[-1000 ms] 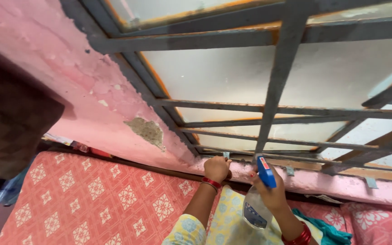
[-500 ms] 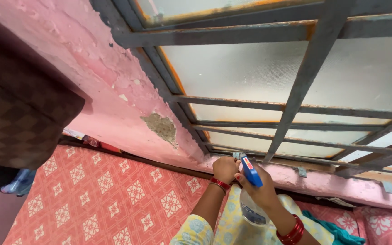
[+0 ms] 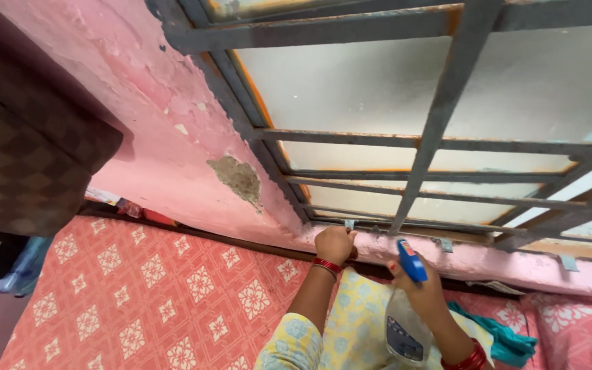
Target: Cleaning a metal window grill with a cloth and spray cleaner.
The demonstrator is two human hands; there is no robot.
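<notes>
Low in the frame, right of centre, the right hand (image 3: 422, 291) is wrapped around the neck of a clear plastic spray bottle (image 3: 407, 322), which has a blue trigger head (image 3: 412, 260) pointing up toward the window. The bottle looks light and thin-walled, so it would likely give a little if squeezed at the belly. Its smooth sides could turn slippery when wet. The narrow neck just under the trigger head is the surest place to hold it, with a finger free for the trigger, and that is roughly where the fingers sit now.

The left hand (image 3: 333, 243) is closed into a fist against the pink sill (image 3: 487, 264) at the bottom centre of the frame. Whether it grips a cloth or only presses on the ledge cannot be told.

Above both hands, grey metal bars (image 3: 439, 116) with rusty patches cross the frosted glass (image 3: 350, 82). The pink wall (image 3: 138, 137) at upper left is flaking. A red patterned bed cover (image 3: 138, 294) fills the lower left.
</notes>
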